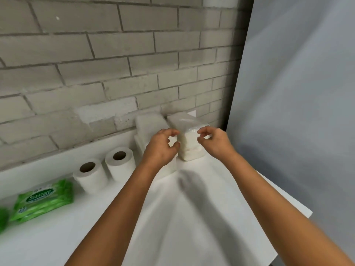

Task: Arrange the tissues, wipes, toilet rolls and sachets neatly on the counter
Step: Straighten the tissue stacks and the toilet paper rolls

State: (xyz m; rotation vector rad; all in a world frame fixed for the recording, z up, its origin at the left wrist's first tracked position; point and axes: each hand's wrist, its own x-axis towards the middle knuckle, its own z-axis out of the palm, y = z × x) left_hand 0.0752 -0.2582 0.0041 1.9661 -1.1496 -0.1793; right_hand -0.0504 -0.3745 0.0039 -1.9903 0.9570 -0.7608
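A clear-wrapped pack of white tissues [190, 143] stands on the white counter [172, 217] at the back right corner. My left hand [160, 148] is at its left side and my right hand [214, 141] at its right side. Both have loosely curled fingers with the tips at the pack's edges, gripping nothing. More white tissue packs [148, 121] are stacked just left of it against the brick wall, partly hidden by my left hand. Two toilet rolls [120, 161] [89, 174] stand upright further left. A green wipes pack [45, 199] lies at the left.
A grey brick wall [115, 64] runs along the back of the counter. A plain grey wall [297, 93] closes the right side. Another green item [2, 217] shows blurred at the left frame edge. The counter's right edge [288, 194] drops off near my right forearm.
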